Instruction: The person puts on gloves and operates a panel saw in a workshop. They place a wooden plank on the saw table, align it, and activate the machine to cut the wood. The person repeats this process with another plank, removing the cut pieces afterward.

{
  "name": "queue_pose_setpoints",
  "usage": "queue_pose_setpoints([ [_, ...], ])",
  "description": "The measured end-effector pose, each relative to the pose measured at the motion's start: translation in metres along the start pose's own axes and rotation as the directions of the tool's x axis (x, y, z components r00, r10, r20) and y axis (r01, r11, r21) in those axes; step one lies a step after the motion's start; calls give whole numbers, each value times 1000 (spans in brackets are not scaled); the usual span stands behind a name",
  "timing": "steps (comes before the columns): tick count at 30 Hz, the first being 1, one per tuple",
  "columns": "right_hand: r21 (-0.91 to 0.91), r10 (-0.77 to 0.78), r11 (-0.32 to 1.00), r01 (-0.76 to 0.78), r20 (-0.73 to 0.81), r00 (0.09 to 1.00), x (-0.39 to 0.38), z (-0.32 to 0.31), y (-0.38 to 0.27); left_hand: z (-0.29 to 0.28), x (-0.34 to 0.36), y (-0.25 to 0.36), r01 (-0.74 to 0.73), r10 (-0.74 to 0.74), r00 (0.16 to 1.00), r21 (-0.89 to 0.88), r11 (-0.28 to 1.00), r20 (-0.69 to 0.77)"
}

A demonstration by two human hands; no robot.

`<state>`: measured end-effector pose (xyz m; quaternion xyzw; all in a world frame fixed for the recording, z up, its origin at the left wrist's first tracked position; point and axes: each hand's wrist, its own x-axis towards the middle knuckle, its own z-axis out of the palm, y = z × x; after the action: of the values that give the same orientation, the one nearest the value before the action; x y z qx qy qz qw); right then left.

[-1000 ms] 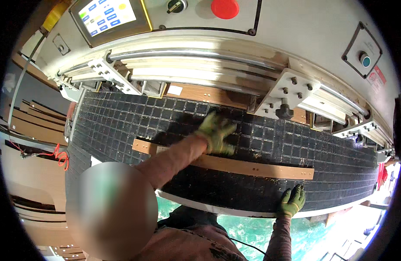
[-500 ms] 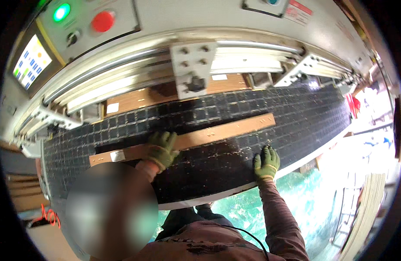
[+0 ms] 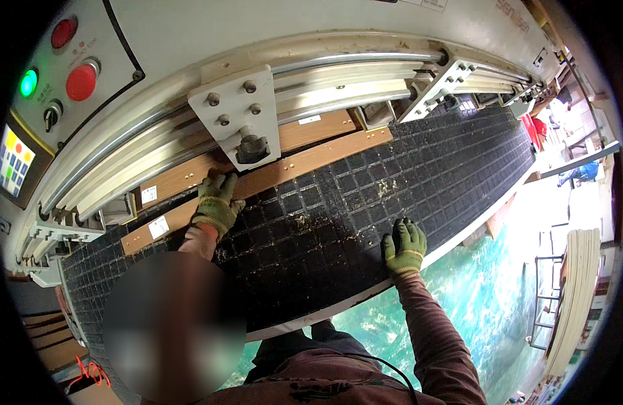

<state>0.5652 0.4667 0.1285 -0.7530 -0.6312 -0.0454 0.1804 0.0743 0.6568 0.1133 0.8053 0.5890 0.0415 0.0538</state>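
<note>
A long, narrow brown wooden board (image 3: 318, 156) with a white label lies slantwise on the black gridded bed (image 3: 311, 250) of a machine. My left hand (image 3: 218, 204), in a green glove, lies across the board left of its middle. Its fingers reach over the far edge and its thumb is at the near edge; the glove hides the wood beneath. Near the front edge of the bed, my gloved right hand (image 3: 404, 250) rests flat with its fingers stretched out, holding nothing.
A second brown board (image 3: 179, 181) lies behind the first, below metal guide rails (image 3: 358, 61). A white bracket (image 3: 237, 115) with bolts overhangs both boards. A control panel with a red button (image 3: 83, 82) stands at far left. Pale stacked strips (image 3: 573, 297) stand at right.
My left hand and the board have moved away from me, up close to the rear board. My right hand stays on the bed. The whole view has shifted a little.
</note>
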Motion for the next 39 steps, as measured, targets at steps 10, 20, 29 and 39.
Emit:
queue_pose_setpoints([
  [10,-29,-1,1000,2,12,1000,-1,4,5,-28,45,-23,17,-15,999,-37,999,49],
  [20,-35,-17,999,18,16,1000,-4,7,14,-51,67,-34,290,-246,898,-71,954,364],
  [29,-84,-105,991,105,4,994,-12,26,44,-51,68,-31,240,-192,898,-73,968,396],
  [39,-125,-110,985,115,45,993,-10,25,40,-33,57,-40,167,-158,983,-96,981,95],
])
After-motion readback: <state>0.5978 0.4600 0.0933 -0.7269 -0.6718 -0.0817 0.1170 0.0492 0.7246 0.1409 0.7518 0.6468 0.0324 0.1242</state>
